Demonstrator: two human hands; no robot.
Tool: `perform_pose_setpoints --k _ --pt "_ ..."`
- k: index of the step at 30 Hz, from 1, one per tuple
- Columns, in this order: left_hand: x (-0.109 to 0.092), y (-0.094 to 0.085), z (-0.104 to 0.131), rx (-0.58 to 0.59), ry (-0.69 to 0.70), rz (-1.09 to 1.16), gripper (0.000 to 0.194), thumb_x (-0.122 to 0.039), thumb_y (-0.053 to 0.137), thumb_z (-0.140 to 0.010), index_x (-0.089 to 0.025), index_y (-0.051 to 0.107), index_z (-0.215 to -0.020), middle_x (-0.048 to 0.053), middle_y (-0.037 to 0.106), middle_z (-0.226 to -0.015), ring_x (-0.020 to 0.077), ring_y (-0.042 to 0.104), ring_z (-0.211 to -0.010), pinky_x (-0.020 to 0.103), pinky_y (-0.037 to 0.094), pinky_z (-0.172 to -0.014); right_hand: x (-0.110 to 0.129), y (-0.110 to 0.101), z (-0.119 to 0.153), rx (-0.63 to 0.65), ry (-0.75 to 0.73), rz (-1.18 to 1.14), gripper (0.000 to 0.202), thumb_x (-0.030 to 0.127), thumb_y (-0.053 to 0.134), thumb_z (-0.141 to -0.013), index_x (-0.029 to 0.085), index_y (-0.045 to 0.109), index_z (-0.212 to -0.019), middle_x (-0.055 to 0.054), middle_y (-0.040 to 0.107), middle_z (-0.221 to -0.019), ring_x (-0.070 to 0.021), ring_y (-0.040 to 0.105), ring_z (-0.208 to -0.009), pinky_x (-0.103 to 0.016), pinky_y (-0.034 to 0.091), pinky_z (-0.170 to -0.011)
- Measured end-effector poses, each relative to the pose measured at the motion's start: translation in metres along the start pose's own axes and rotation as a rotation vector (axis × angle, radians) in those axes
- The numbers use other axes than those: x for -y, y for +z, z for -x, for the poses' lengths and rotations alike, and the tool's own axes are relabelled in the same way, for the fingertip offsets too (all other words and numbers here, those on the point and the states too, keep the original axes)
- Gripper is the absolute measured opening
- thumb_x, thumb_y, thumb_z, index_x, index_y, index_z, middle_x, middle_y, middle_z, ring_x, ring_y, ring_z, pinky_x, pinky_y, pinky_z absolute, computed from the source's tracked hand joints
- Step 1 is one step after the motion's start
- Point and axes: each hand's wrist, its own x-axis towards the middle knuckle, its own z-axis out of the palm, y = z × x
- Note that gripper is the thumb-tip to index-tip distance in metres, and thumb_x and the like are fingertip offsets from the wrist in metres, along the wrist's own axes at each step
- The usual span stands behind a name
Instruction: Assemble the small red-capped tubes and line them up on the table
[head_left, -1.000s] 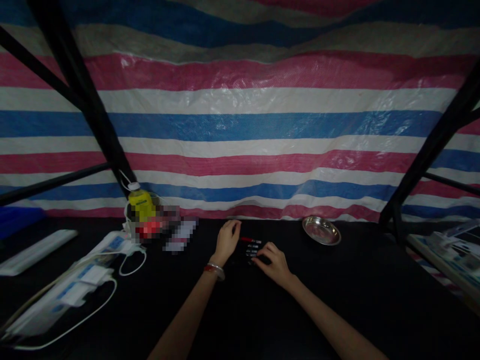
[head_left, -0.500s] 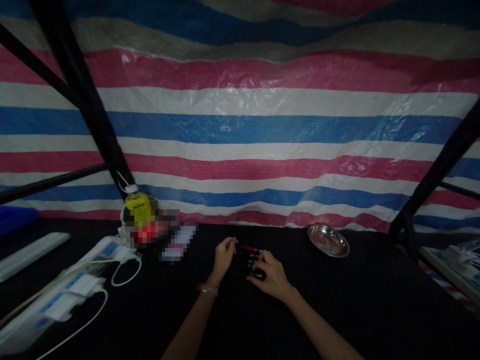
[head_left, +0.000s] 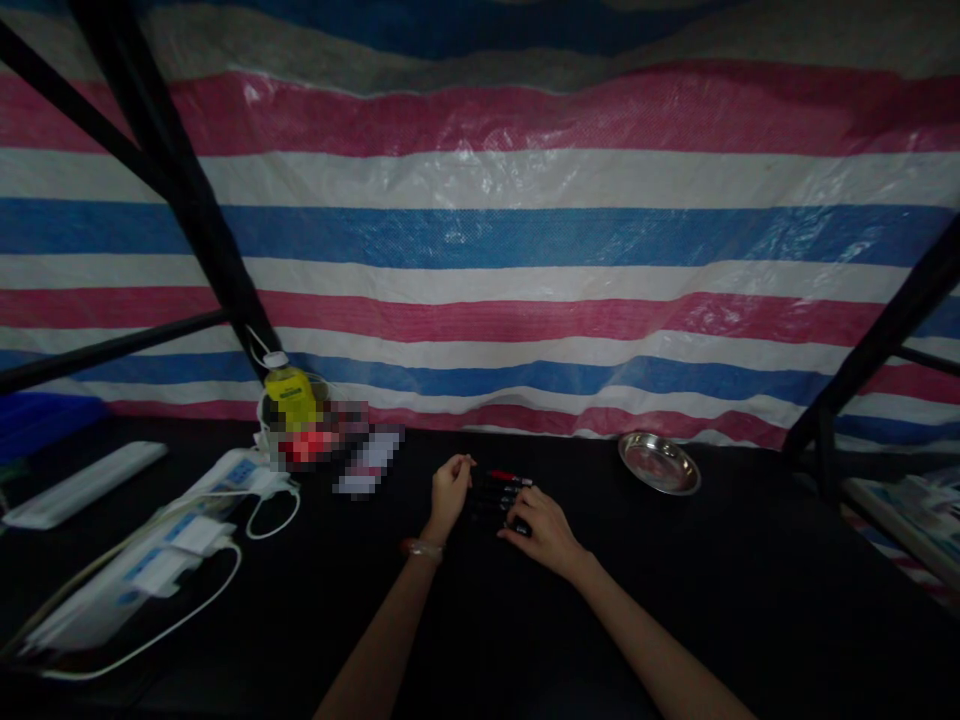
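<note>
Several dark markers (head_left: 491, 506) lie side by side in a row on the black tabletop, between my hands. At the far side of the row is a red marker (head_left: 504, 477). My right hand (head_left: 547, 530) is closed over the right ends of the row, thumb at the nearest black marker and fingertips at those farther back. By the left ends sits my left hand (head_left: 450, 495), its fingers curled together; whether anything is inside them is hidden. A bracelet (head_left: 422, 549) circles the left wrist. Dim light blurs the markers' edges.
A shiny metal dish (head_left: 696, 488) stands to the right. On the left are a yellow bottle (head_left: 289, 392), a pale pixelated item (head_left: 370, 462), white power strips (head_left: 161, 560) with looping cables and a long white bar (head_left: 86, 485). Striped sheeting (head_left: 480, 240) hangs behind.
My right hand has settled lower over the row, its fingers closer to the markers. My left hand stays by the left ends. The whole view has shifted slightly.
</note>
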Motion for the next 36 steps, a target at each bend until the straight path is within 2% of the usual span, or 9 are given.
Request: perform_pose_setpoints --k 4,9,11,15,19,23,27,29,36 --pt "0.003 0.0 -0.002 0.003 -0.011 0.002 0.04 -0.051 0.043 -0.079 -0.016 0.059 -0.072 -0.005 0.044 -0.046 0.01 0.043 -0.044 0.021 0.031 -0.046 -0.001 0.001 0.001 -0.082 0.126 -0.263 0.022 0.041 0.058 -0.079 0.019 0.059 -0.077 -0.001 0.058 -0.072 -0.0125 0.052 -0.066 -0.025 0.04 -0.063" --pt "-0.003 -0.001 0.0 -0.044 0.039 -0.044 0.042 -0.053 0.04 -0.082 -0.016 0.06 -0.074 -0.005 0.044 -0.045 0.0099 0.043 -0.042 0.021 0.031 -0.043 -0.003 0.009 -0.004 -0.4 0.535 -0.93 0.033 0.049 0.068 -0.066 0.018 0.055 -0.068 0.008 0.042 -0.048 -0.0044 0.033 -0.04 -0.019 0.024 -0.04" --pt "-0.008 -0.001 0.005 -0.085 0.129 -0.131 0.038 -0.048 0.039 -0.085 -0.017 0.06 -0.079 -0.003 0.052 -0.051 0.0104 0.048 -0.045 0.021 0.034 -0.045 -0.003 0.01 -0.006 -0.387 0.666 -1.253 0.037 0.052 0.067 -0.065 0.018 0.054 -0.068 0.01 0.039 -0.045 -0.0018 0.024 -0.034 -0.019 0.016 -0.035" --pt "-0.019 0.002 0.021 -0.085 0.469 -0.305 0.03 -0.033 0.036 -0.089 -0.017 0.061 -0.093 0.005 0.065 -0.08 0.0138 0.061 -0.068 0.025 0.046 -0.065 -0.006 0.008 -0.008 -0.173 0.839 -1.647 0.043 0.055 0.069 -0.061 0.016 0.054 -0.068 0.013 0.035 -0.04 0.0007 0.015 -0.03 -0.017 0.009 -0.033" --pt "-0.031 0.004 0.037 0.004 0.806 -0.447 0.04 -0.035 0.042 -0.086 -0.017 0.05 -0.12 0.012 0.059 -0.106 0.0184 0.059 -0.089 0.032 0.048 -0.076 -0.008 0.004 -0.006 0.002 0.88 -1.731 0.04 0.052 0.07 -0.063 0.016 0.054 -0.065 0.014 0.028 -0.033 0.0002 0.014 -0.028 -0.017 0.007 -0.032" --pt "-0.043 0.008 0.044 0.086 1.046 -0.552 0.051 -0.051 0.051 -0.077 -0.018 0.055 -0.116 0.015 0.054 -0.116 0.0248 0.055 -0.1 0.039 0.046 -0.081 -0.003 0.004 -0.002 0.076 0.845 -1.622 0.037 0.049 0.071 -0.063 0.016 0.055 -0.065 0.014 0.028 -0.03 -0.0009 0.018 -0.027 -0.017 0.011 -0.032" --pt "-0.045 0.015 0.043 0.1 1.098 -0.584 0.021 -0.03 0.048 -0.086 -0.017 0.063 -0.084 0.003 0.061 -0.07 0.0129 0.057 -0.066 0.026 0.043 -0.063 0.002 0.006 0.0 0.081 0.823 -1.537 0.038 0.048 0.074 -0.06 0.018 0.052 -0.067 0.014 0.03 -0.03 -0.0017 0.02 -0.027 -0.018 0.014 -0.033" --pt "-0.042 0.017 0.041 0.035 1.099 -0.602 0.025 -0.022 0.045 -0.088 -0.017 0.06 -0.068 -0.001 0.055 -0.056 0.0099 0.05 -0.053 0.025 0.038 -0.055 0.002 0.005 -0.001 0.114 0.79 -1.541 0.038 0.05 0.071 -0.063 0.018 0.052 -0.069 0.014 0.03 -0.032 -0.0017 0.021 -0.027 -0.018 0.013 -0.033" --pt "-0.037 0.015 0.039 -0.062 0.974 -0.7 0.033 -0.024 0.046 -0.087 -0.018 0.053 -0.055 0.0 0.052 -0.053 0.0109 0.049 -0.053 0.026 0.035 -0.055 -0.009 0.0 -0.001 0.23 0.773 -1.677 0.03 0.043 0.065 -0.073 0.015 0.057 -0.084 0.01 0.043 -0.045 -0.0008 0.026 -0.03 -0.017 0.011 -0.034"
